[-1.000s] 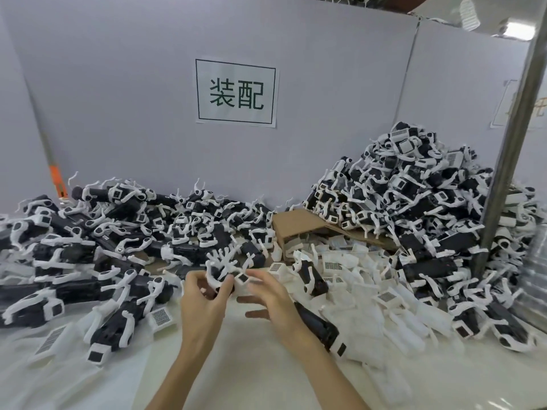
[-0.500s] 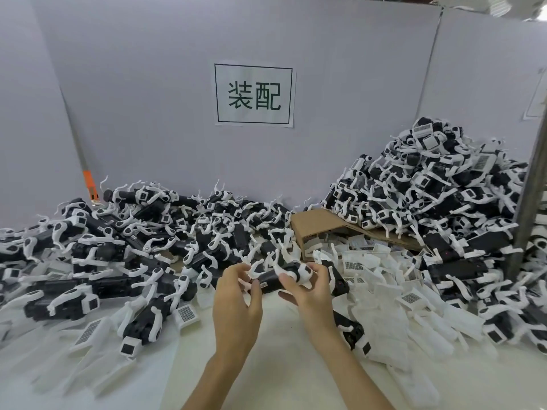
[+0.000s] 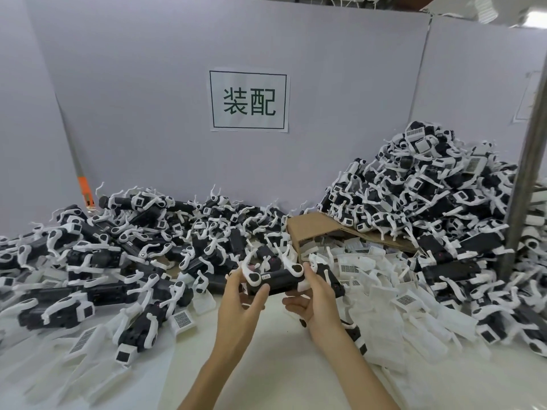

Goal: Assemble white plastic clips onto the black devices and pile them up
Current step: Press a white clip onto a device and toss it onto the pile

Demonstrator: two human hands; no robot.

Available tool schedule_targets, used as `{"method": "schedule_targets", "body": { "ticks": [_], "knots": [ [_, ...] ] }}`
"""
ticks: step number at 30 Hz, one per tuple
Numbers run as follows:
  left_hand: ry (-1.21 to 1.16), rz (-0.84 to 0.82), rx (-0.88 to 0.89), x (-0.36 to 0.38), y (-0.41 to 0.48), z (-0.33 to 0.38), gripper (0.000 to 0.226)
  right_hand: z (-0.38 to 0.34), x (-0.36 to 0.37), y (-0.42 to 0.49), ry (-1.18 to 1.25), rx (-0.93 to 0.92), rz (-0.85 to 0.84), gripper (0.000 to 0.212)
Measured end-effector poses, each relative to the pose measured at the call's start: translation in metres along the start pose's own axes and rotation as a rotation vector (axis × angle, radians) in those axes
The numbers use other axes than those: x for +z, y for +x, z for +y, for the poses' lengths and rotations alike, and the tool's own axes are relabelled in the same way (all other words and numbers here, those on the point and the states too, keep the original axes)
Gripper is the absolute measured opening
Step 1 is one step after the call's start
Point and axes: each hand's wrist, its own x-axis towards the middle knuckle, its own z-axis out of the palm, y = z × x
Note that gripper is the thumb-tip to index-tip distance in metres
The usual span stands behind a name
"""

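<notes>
A cardboard box [image 3: 307, 229] is lying on the bench [image 3: 281, 353]. Left of the box, a low spread of devices [image 3: 118, 247] is covering the bench. Right of the box, a taller heap [image 3: 429, 196] is resting partly on its flap. Loose clips [image 3: 370, 270] are spilling out before the box. Just before the box, the left hand [image 3: 236, 312] and right hand [image 3: 316, 300] are holding one device [image 3: 276, 281] between them. A sign [image 3: 249, 101] is hanging above and behind the box.

black plastic device with white clips [image 3: 276, 281], picked from the heap [image 3: 177, 241], now raised, level between left hand [image 3: 236, 312] and right hand [image 3: 315, 303]
</notes>
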Motion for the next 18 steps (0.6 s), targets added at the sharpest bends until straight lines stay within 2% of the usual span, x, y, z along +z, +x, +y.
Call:
{"method": "schedule_targets", "body": {
  "ticks": [2, 4, 8, 10, 14, 16, 18],
  "knots": [
    [0.026, 0.035, 0.03, -0.001, 0.001, -0.001, 0.013, 0.0, 0.0, 0.0, -0.042, 0.002, -0.042, 0.041],
    [0.053, 0.051, 0.044, -0.002, 0.003, 0.001, 0.006, 0.001, 0.002, -0.002, -0.105, 0.0, -0.114, 0.039],
    [0.126, 0.097, 0.078, -0.005, 0.003, 0.004, 0.015, 0.006, 0.009, -0.01, -0.355, -0.077, -0.215, 0.034],
    [0.107, 0.108, 0.071, -0.005, 0.002, 0.004, 0.011, 0.007, 0.01, -0.013, -0.374, -0.101, -0.237, 0.045],
    [0.089, 0.183, 0.064, -0.004, 0.003, 0.007, 0.022, 0.008, 0.01, -0.015, -0.36, -0.117, -0.29, 0.065],
    [0.115, 0.204, 0.07, -0.005, 0.003, 0.007, 0.023, 0.011, 0.012, -0.014, -0.4, -0.141, -0.274, 0.072],
    [0.124, 0.189, 0.061, -0.003, 0.002, 0.005, 0.031, 0.013, 0.014, -0.015, -0.457, -0.223, -0.185, 0.072]
  ]
}}
